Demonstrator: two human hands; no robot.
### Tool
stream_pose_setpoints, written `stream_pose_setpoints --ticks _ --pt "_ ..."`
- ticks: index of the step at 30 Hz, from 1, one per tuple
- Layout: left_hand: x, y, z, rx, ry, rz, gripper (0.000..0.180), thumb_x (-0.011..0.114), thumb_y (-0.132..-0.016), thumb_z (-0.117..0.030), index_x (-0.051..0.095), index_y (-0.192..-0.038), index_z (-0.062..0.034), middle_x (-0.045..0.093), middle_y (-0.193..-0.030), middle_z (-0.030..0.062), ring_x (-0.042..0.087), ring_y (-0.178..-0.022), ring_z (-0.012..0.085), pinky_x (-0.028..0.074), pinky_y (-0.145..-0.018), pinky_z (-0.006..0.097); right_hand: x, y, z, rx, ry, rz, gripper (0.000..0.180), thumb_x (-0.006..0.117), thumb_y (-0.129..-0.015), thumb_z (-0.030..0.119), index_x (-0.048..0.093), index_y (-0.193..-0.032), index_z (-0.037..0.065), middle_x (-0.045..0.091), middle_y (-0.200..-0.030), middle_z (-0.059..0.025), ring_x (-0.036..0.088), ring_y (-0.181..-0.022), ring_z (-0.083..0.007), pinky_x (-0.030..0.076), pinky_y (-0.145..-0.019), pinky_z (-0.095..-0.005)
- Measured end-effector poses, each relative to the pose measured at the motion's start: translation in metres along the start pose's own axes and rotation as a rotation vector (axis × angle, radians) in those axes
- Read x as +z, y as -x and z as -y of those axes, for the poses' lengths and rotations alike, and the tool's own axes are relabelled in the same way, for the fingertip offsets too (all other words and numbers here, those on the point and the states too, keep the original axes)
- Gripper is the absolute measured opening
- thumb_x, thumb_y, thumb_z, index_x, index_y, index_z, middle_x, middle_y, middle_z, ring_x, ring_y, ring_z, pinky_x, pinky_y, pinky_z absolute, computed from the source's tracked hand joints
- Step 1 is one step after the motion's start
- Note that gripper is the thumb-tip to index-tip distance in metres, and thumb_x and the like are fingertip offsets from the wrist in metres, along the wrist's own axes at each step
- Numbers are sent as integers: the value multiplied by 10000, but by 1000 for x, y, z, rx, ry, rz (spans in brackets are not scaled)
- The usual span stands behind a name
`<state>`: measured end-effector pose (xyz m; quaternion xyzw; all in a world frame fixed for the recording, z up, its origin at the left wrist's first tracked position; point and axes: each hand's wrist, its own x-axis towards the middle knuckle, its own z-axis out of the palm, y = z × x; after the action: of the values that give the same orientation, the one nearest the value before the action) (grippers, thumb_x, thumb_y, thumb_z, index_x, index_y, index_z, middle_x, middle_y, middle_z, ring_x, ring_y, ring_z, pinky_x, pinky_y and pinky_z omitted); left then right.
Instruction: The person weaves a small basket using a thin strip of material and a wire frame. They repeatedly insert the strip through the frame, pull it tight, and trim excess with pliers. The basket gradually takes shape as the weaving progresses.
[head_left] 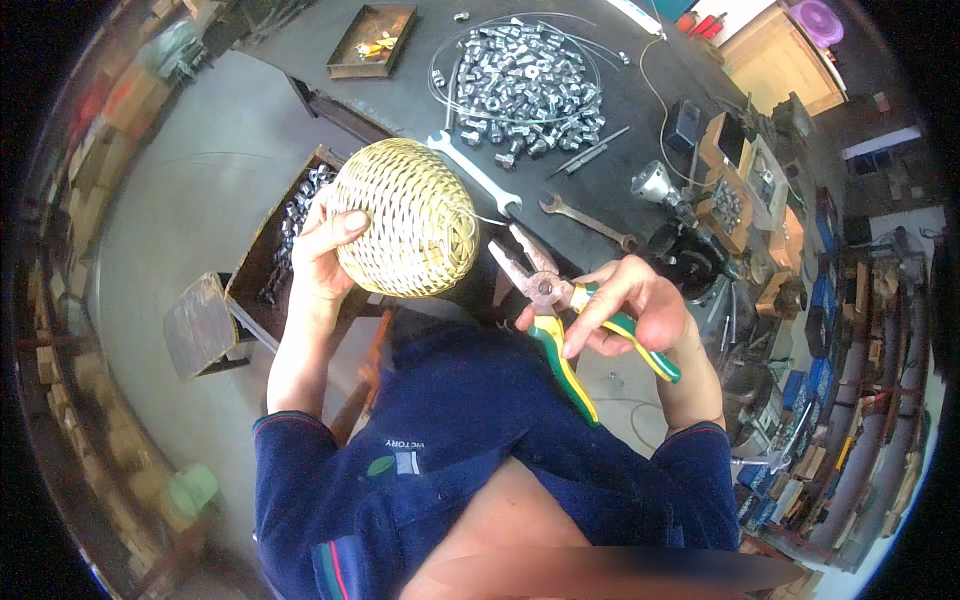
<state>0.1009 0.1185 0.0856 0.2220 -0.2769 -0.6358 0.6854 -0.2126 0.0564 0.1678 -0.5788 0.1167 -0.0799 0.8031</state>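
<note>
Our half-closed left hand [325, 245] grips a yellow woven basket [400, 215], rounded end rightward, near the dark desk [390, 110]'s edge; our curled right hand [640, 305] holds green-and-yellow-handled metal pliers [545, 288] slanting up-left, jaws spread just beside it.

Rounded woven yellow basket [405, 222] left of spread-jawed, green-and-yellow-handled pliers [545, 288]
</note>
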Motion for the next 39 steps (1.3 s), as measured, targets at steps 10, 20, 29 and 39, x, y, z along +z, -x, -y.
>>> stream_pose_setpoints --ticks 10,20,29,39 --pt "-13 6 3 -65 -106 -31 465 674 -668 -26 563 -1107 81 648 -1013 166 637 -909 230 503 -840 315 -6 -2 2 42 45 73 279 575 -627 98 715 -834 -27 680 -900 -141 523 -544 -108 413 -524 -241" --pt "-49 10 -3 -149 -229 -34 538 719 -624 -19 540 -1123 69 640 -1013 142 628 -898 215 491 -845 321 7 2 -45 77 -88 71 743 687 -605 681 655 -892 -3 597 -1109 -202 610 -986 -307 469 -852 -422" --pt "-40 -9 -27 -281 -373 117 427 725 -720 -62 583 -1097 76 673 -955 129 649 -818 155 516 -778 271 28 16 -47 78 -361 -38 556 765 -664 511 531 -712 9 520 -1051 -263 582 -778 -268 535 -645 -374" --pt "-59 -12 -26 -461 -647 156 492 763 -721 -156 576 -1121 62 663 -995 95 622 -884 134 497 -823 278 20 43 -2 207 -153 -234 610 787 -611 542 529 -663 -8 572 -947 -286 600 -769 -293 561 -600 -402"
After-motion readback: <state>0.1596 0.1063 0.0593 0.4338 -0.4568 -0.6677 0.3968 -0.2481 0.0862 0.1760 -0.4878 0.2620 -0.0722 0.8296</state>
